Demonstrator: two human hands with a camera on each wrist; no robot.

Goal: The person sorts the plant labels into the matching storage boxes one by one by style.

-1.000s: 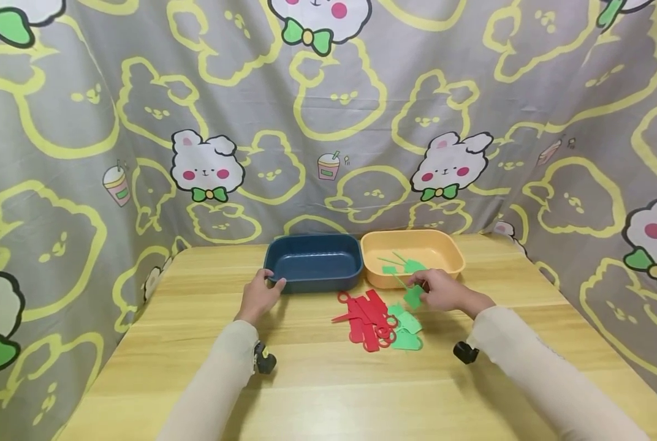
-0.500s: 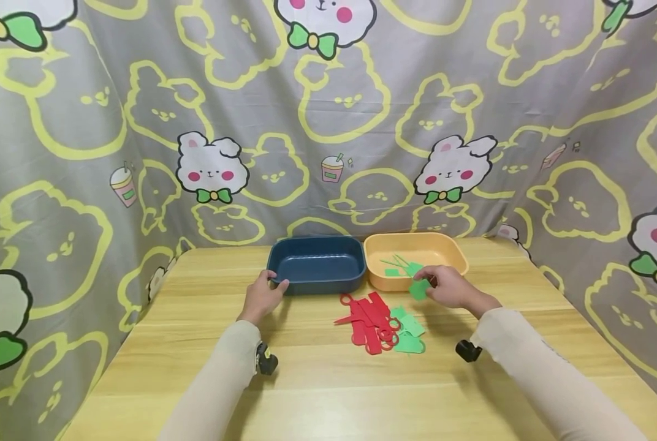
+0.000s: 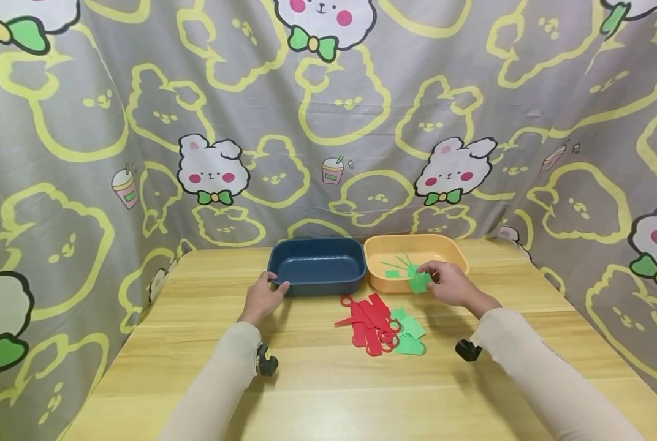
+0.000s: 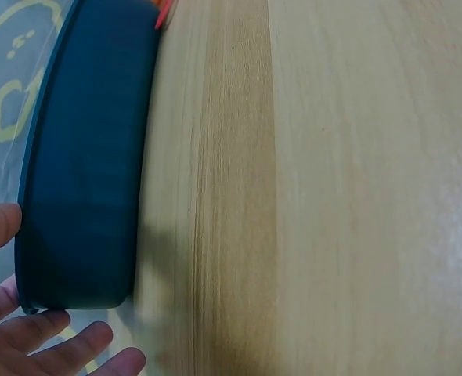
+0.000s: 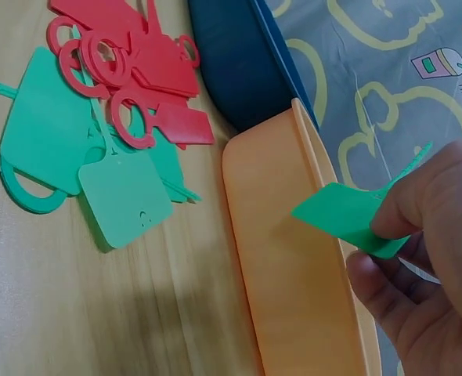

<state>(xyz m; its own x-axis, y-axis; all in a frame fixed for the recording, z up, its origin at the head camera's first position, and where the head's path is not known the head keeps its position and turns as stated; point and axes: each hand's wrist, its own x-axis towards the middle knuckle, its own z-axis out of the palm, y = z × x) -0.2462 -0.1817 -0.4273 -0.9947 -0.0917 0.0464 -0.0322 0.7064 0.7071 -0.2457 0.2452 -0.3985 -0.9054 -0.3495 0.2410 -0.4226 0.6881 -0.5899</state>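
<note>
In my right hand (image 3: 450, 284) a green plastic tag (image 5: 344, 211) with a thin tail is pinched between thumb and fingers. It is over the front rim of the orange bin (image 5: 274, 258). Inside that bin lie several green tags (image 3: 393, 274) with thin tails. My left hand (image 3: 262, 298) holds the left front corner of the dark blue bin (image 4: 86, 157), the thumb at its rim and some fingers spread beyond the end wall. On the table in front, a pile of red plastic tags (image 3: 368, 318) with ring shapes overlaps loose green tags (image 3: 411, 327).
The two bins stand side by side on the wooden table (image 3: 328, 398), close to the patterned curtain (image 3: 350, 202) behind. A small black camera (image 3: 468, 350) sits at the right wrist, and another camera (image 3: 266, 360) at the left wrist.
My right hand has moved the green tag from in front of the orange bin up and back to its front rim. The left hand stays at the blue bin's corner. The view has shifted slightly.
</note>
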